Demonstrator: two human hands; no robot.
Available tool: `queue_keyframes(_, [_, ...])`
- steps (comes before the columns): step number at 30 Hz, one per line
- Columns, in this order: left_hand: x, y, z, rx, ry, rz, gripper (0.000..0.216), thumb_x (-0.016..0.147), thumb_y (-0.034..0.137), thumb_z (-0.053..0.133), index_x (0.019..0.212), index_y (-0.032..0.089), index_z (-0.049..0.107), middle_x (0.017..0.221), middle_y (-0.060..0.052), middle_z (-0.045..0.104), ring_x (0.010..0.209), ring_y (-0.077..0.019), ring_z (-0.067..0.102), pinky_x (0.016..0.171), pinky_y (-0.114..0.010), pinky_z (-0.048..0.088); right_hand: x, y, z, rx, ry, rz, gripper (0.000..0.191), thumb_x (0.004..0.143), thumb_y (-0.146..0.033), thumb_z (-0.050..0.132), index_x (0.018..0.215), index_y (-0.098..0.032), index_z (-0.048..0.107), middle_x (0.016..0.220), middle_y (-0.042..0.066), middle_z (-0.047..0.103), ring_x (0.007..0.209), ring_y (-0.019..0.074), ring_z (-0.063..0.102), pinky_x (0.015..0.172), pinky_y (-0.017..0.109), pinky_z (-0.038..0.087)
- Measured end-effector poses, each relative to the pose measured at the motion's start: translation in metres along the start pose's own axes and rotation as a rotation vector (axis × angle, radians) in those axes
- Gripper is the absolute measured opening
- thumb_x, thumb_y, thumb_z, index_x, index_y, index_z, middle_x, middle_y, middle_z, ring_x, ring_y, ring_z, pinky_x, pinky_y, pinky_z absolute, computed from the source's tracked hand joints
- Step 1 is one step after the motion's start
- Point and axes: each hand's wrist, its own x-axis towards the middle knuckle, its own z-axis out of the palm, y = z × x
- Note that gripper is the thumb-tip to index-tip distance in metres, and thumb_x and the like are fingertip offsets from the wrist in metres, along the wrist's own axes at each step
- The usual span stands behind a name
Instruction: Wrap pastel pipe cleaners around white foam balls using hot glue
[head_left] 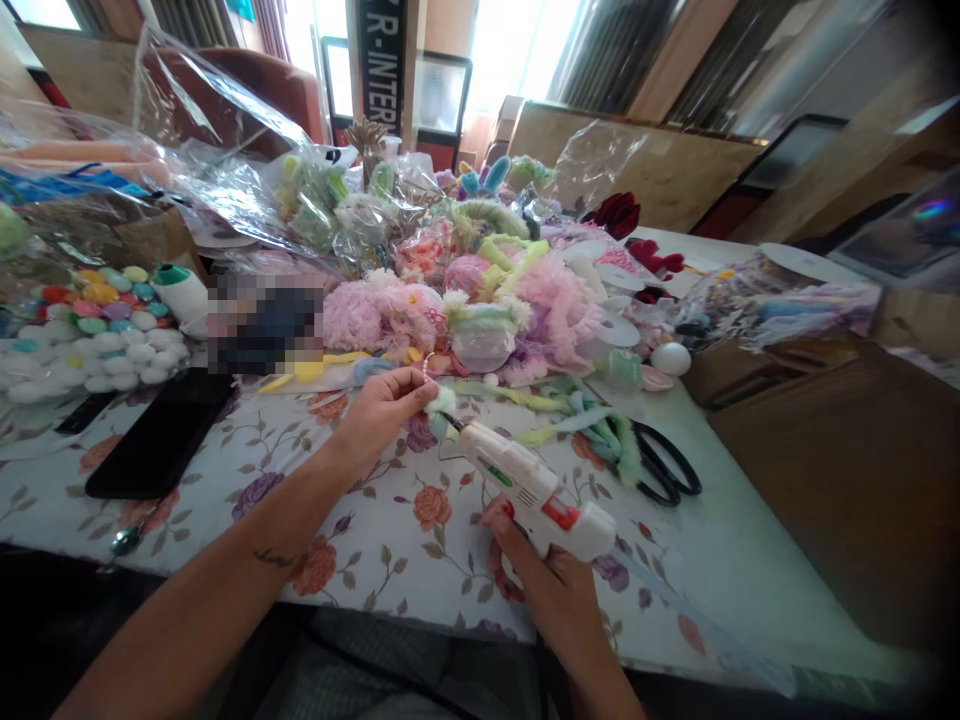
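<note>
My right hand [544,575] is wrapped round the handle of a white hot glue gun [517,470] with a red trigger. Its dark nozzle points up and left, at or very near a small pale-green fluffy piece [441,402]. Thumb and fingers of my left hand [390,405] pinch that piece, and a short string of white beads [427,366] rises from the fingertips. Whether the nozzle touches the fluff I cannot tell. A clear glue stick [697,620] trails from the back of the gun toward the lower right.
Black-handled scissors [667,465] lie right of the gun beside green fuzzy strips [607,430]. A black phone [161,435] rests at left. Behind stand pink fluffy trims [559,310], bagged supplies and white egg-like pieces [112,365]. A cardboard box [840,480] fills the right side.
</note>
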Motion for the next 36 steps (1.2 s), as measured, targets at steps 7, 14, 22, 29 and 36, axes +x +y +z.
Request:
queue_keyframes(7, [0.000,0.000,0.002,-0.019,-0.007,-0.013,0.034,0.075,0.044,0.073,0.071,0.014,0.057,0.063,0.003,0.045,0.056,-0.0076,0.037,0.053,-0.021,0.032,-0.001,-0.005,0.002,0.077,0.019,-0.008,0.039,0.078,-0.055,0.066,0.081,-0.017,0.059,0.050,-0.001,0.056,0.039,0.0095,0.046,0.037,0.021,0.034])
queue_keyframes(14, [0.001,-0.004,0.000,-0.064,-0.002,-0.047,0.033,0.075,0.043,0.073,0.073,0.014,0.058,0.065,0.003,0.047,0.057,-0.0071,0.040,0.054,-0.020,0.035,0.000,-0.006,0.002,0.084,0.020,0.011,0.039,0.078,-0.055,0.066,0.080,-0.017,0.058,0.049,-0.002,0.056,0.038,0.0091,0.045,0.037,0.021,0.034])
queue_keyframes(22, [0.002,-0.006,-0.001,-0.132,-0.007,-0.091,0.034,0.072,0.043,0.075,0.073,0.013,0.059,0.064,0.002,0.052,0.055,-0.0069,0.044,0.052,-0.019,0.037,0.001,-0.001,0.001,0.015,-0.004,-0.012,0.039,0.078,-0.056,0.066,0.073,-0.018,0.057,0.048,-0.002,0.054,0.040,0.0098,0.044,0.038,0.022,0.032])
queue_keyframes(29, [0.001,-0.006,-0.001,-0.125,-0.022,-0.106,0.033,0.072,0.043,0.076,0.073,0.013,0.060,0.063,0.002,0.053,0.054,-0.0069,0.045,0.052,-0.019,0.038,0.000,-0.002,0.002,0.089,0.019,-0.008,0.038,0.078,-0.055,0.066,0.078,-0.018,0.058,0.049,-0.001,0.056,0.039,0.0105,0.045,0.037,0.022,0.033])
queue_keyframes(36, [0.001,-0.005,0.001,-0.156,-0.023,-0.106,0.034,0.070,0.043,0.077,0.071,0.014,0.060,0.063,0.002,0.055,0.053,-0.0077,0.048,0.051,-0.020,0.040,0.001,0.004,0.000,-0.031,-0.006,-0.012,0.043,0.078,-0.060,0.063,0.071,-0.018,0.058,0.048,-0.001,0.053,0.041,0.0114,0.044,0.040,0.024,0.034])
